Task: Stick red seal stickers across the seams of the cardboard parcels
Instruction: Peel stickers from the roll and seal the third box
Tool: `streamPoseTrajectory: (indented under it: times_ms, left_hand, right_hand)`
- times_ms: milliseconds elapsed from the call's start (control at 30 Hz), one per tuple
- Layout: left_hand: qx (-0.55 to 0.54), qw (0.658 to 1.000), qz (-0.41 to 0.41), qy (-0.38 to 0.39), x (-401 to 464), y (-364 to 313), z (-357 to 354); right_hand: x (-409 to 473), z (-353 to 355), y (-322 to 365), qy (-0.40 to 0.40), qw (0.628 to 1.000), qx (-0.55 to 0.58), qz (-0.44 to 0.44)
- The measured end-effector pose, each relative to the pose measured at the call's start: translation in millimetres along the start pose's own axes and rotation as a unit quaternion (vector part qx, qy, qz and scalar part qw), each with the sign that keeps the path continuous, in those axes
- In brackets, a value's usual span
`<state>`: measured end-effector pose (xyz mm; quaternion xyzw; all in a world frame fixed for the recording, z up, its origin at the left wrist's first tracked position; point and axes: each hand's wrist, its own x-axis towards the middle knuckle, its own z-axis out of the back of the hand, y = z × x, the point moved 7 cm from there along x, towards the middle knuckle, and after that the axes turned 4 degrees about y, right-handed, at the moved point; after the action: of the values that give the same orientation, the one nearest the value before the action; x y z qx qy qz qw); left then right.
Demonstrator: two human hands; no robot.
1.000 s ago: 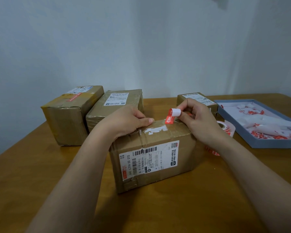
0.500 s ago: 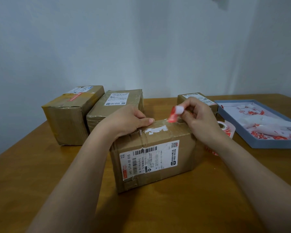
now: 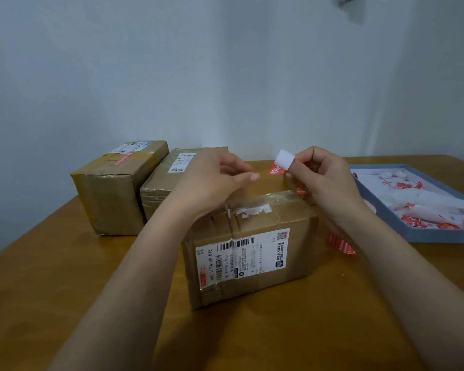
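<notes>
Mostly wooden table (image 3: 65, 277), pale wall (image 3: 172, 76)

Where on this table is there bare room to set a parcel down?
Bare wood shows on the table along the near edge in front of the labelled parcel, and left of it below the far-left parcel. The right is crowded: the blue tray and red stickers.

right hand (image 3: 322, 180) pinching sticker (image 3: 280, 164), above parcel (image 3: 252, 245)
</notes>
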<state>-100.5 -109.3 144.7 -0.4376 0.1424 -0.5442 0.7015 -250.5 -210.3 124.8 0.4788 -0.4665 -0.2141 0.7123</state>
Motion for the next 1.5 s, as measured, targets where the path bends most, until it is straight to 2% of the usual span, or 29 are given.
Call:
streamPoseTrajectory:
  times_ms: [67, 167, 300, 600, 800, 1033, 1333, 1500]
  left_hand:
    - [-0.04, 0.999, 0.0, 0.003, -3, -7, -2]
    - [-0.104, 0.993, 0.011, 0.047, -7, -11, -12]
    - [-0.172, 0.982, 0.04, 0.072, -8, -11, -22]
    - [-0.2, 0.977, 0.064, 0.042, -11, -8, -17]
    - [-0.179, 0.981, 0.064, 0.04, -9, -4, -9]
    - [-0.144, 0.986, 0.047, 0.074, -10, -6, 0]
    - [-0.086, 0.99, 0.049, 0.099, -13, -5, 0]
    - [-0.046, 0.988, 0.06, 0.136, -17, -2, 9]
  right_hand:
    - [-2, -3, 4, 0.008, 0.998, 0.053, -0.013]
    - [-4, -10, 7, 0.027, 0.992, 0.124, -0.028]
    - [-5, -13, 9, 0.03, 0.99, 0.132, -0.033]
    - [-8, -14, 13, 0.027, 0.989, 0.137, -0.045]
    - [-8, -13, 13, 0.025, 0.994, 0.091, -0.051]
    - [-9, -5, 19, -0.015, 0.999, -0.049, 0.001]
    - [-8, 3, 17, -0.065, 0.968, -0.24, 0.036]
    - [-4, 1, 18, 0.001, 0.984, -0.174, 0.036]
